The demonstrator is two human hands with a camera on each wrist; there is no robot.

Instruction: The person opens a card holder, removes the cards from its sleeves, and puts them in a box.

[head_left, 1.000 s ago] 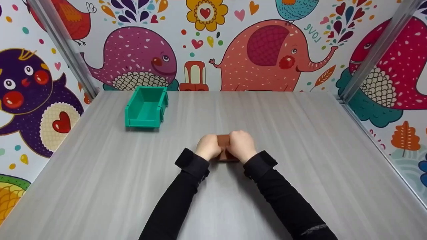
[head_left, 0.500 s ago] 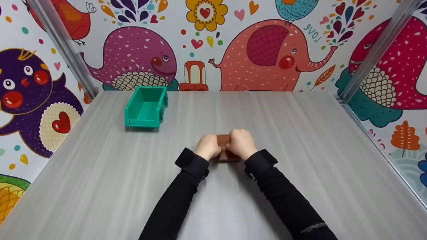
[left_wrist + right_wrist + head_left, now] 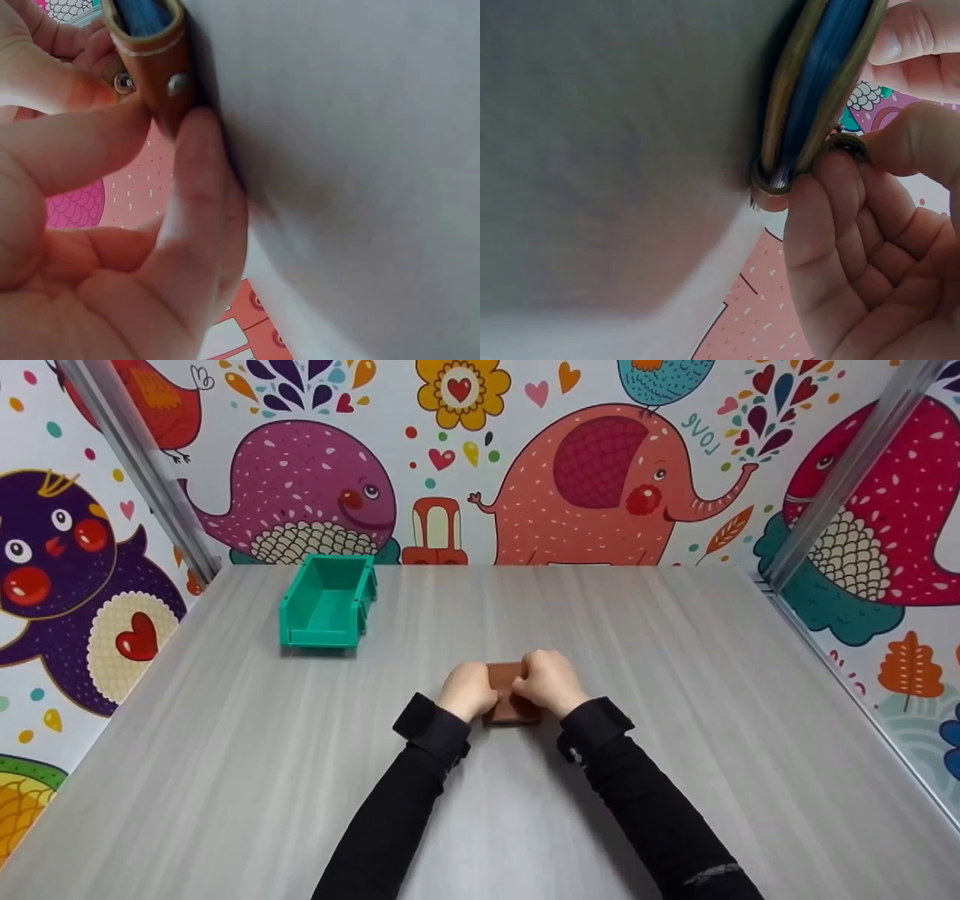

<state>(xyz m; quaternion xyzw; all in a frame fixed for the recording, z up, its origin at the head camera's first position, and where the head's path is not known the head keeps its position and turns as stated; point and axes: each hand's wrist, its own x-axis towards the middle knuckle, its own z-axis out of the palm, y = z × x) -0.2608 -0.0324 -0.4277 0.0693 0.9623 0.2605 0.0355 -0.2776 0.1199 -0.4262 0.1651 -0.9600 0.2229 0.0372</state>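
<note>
A brown leather card wallet (image 3: pixel 512 713) stands between both hands on the table, its blue inner sleeves (image 3: pixel 826 64) showing edge-on in the right wrist view. My left hand (image 3: pixel 466 691) grips its left side, thumb and fingers pinching the leather near a silver rivet (image 3: pixel 178 84). With thumb and fingertips, my right hand (image 3: pixel 552 682) pinches a small strap end (image 3: pixel 847 144) on the right side. A metal snap (image 3: pixel 124 82) shows near the right fingers in the left wrist view. From the head view, the fingertips are mostly hidden behind the knuckles.
An open green plastic bin (image 3: pixel 321 637) stands at the back left of the pale wood-grain table (image 3: pixel 660 660). Walls with cartoon animals enclose the back and sides, and metal posts (image 3: pixel 840 480) rise at the back corners.
My right hand has shifted slightly to the right and back, turning a little, so more of the wallet shows between the hands. My left hand keeps its place.
</note>
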